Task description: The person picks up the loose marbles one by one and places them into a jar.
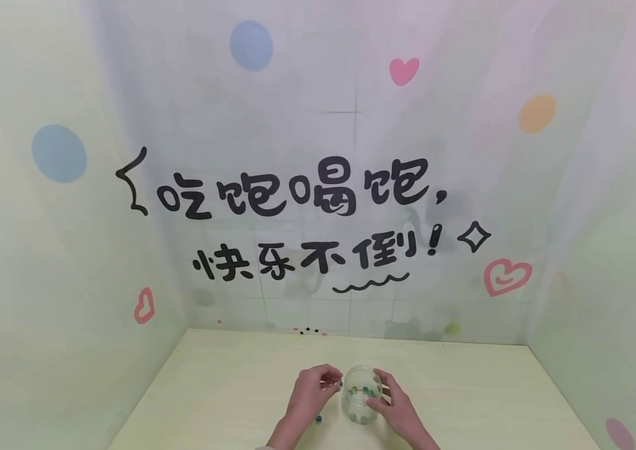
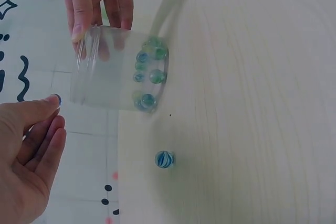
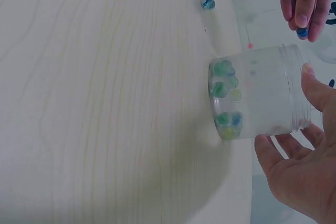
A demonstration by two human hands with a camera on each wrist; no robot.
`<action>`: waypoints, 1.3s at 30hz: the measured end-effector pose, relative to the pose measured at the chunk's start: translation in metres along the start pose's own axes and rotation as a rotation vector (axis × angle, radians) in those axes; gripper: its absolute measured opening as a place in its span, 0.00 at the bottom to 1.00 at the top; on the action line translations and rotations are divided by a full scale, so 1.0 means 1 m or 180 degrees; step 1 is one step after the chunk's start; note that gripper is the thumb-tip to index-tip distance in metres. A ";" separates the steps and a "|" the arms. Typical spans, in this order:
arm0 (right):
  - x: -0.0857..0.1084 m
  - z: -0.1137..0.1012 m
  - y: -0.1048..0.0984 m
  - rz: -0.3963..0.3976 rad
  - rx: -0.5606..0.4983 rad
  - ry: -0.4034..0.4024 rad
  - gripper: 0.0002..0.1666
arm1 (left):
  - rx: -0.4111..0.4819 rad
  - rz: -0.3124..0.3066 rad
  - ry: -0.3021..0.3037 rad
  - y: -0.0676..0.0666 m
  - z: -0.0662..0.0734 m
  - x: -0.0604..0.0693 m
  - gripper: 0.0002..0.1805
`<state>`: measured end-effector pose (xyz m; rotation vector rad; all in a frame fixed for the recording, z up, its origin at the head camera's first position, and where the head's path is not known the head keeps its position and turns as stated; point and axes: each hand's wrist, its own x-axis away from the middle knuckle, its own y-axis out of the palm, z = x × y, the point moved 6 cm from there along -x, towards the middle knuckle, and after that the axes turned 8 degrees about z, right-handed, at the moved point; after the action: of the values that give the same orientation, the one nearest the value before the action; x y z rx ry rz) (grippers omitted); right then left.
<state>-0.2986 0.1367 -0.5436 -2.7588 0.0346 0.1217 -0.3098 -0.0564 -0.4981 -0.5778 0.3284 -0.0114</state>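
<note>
My left hand pinches a blue glass marble between thumb and fingertips, beside the jar's mouth and apart from it. A clear, open-topped jar stands upright on the table. My right hand holds this jar by its side near the rim, thumb on one side and fingers on the other. Several green, blue and yellowish marbles lie on the jar's bottom. One loose marble with blue and white swirls rests on the table, close to my left forearm in the head view.
The pale wood-grain table runs back to a light fabric wall printed with black writing, hearts and dots. Side walls rise along its left and right edges.
</note>
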 end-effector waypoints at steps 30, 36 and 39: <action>0.001 0.000 0.000 -0.0043 -0.0013 -0.0130 0.39 | -0.0121 -0.0045 0.0139 0.019 0.016 -0.007 0.09; 0.001 0.001 0.001 -0.0060 -0.0036 -0.0103 0.39 | -0.0099 -0.0060 0.0149 0.021 0.018 -0.007 0.09; 0.002 0.000 0.000 -0.0050 -0.0040 -0.0091 0.40 | -0.0079 -0.0062 0.0169 0.022 0.020 -0.007 0.09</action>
<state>-0.2970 0.1362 -0.5435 -2.7689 0.0044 0.1576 -0.3126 -0.0270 -0.4919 -0.6061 0.3750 -0.0416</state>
